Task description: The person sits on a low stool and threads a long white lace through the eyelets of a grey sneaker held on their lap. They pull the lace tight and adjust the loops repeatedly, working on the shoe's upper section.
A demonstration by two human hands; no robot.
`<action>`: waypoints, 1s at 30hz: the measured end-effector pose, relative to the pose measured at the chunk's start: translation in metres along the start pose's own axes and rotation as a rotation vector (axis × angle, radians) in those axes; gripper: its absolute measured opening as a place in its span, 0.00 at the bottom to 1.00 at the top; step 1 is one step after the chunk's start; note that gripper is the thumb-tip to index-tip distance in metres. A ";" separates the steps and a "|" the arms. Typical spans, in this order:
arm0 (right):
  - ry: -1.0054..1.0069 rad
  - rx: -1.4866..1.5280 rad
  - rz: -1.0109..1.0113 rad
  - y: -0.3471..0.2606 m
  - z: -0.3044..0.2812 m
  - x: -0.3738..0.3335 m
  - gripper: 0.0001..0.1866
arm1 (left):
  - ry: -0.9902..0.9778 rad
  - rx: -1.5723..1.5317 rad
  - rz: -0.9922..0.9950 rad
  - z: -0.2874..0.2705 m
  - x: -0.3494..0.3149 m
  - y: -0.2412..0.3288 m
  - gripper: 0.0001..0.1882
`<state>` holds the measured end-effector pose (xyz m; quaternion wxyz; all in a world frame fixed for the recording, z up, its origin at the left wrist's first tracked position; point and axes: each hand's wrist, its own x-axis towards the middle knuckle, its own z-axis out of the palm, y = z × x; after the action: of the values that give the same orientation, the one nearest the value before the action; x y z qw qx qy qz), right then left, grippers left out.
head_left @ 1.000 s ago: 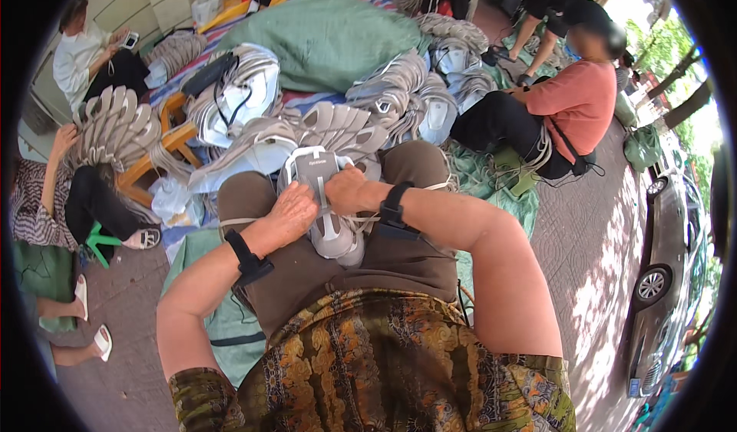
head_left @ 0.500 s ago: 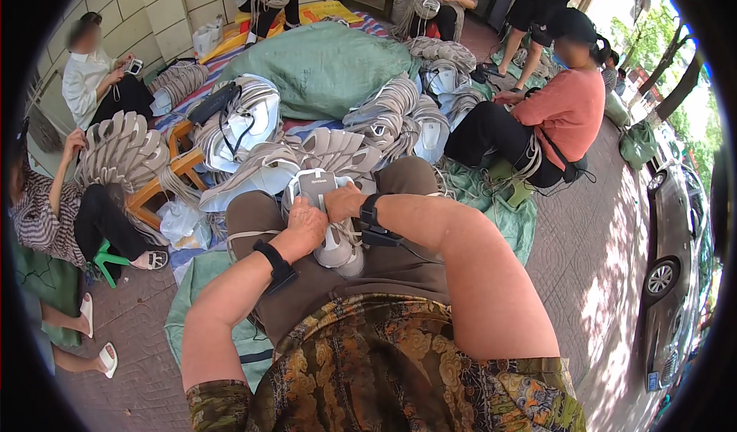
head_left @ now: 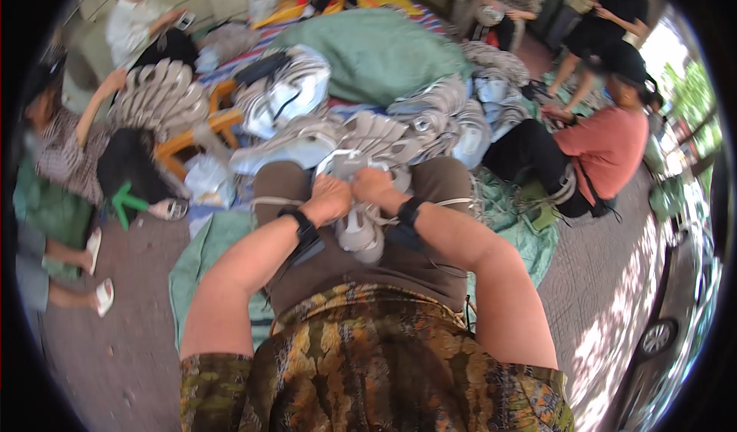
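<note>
A grey-beige shoe upper (head_left: 360, 238) with pale trim lies between my thighs, its toe pointing toward me. My left hand (head_left: 330, 199) is closed at the left side of its lacing area, knuckles up. Opposite it, my right hand (head_left: 373, 186) is closed too, with its fingertips hidden against the upper near the tongue. Both hands appear to grip the upper; whether a lace is pinched in the fingers cannot be made out in the blur. Pale laces hang by the toe, and a cord (head_left: 278, 201) crosses my left thigh.
Bundled shoe uppers (head_left: 295, 94) surround a large green sack (head_left: 376, 52) ahead. An orange wooden stool (head_left: 201, 135) and a white plastic bag (head_left: 209, 180) are at left. Several people sit around the pile, one in a coral top (head_left: 610, 146) at right. A parked car (head_left: 662, 309) stands beyond.
The view has swung, so the surroundings sit farther right and the car lower. My right hand and forearm have drawn right, slightly apart from my left hand, which stays at the upper.
</note>
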<state>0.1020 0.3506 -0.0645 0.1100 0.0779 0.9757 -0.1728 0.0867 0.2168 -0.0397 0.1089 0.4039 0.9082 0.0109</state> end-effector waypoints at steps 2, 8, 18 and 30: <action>0.072 0.109 -0.075 0.007 0.007 0.002 0.14 | -0.012 0.011 0.000 0.010 -0.005 0.004 0.05; 0.094 0.310 -0.263 0.029 0.009 -0.001 0.15 | 0.041 -0.012 0.009 0.025 0.004 0.004 0.08; 0.167 0.334 -0.448 0.042 0.021 0.017 0.14 | 0.064 -0.096 -0.135 0.037 0.016 0.002 0.10; 0.197 0.292 -0.432 0.040 0.010 0.012 0.13 | 0.528 -0.486 -0.159 0.058 0.030 0.004 0.06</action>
<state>0.0995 0.3856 -0.0895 -0.0371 -0.1007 0.9404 -0.3226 0.0822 0.2375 -0.1014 -0.0357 0.2775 0.9045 0.3219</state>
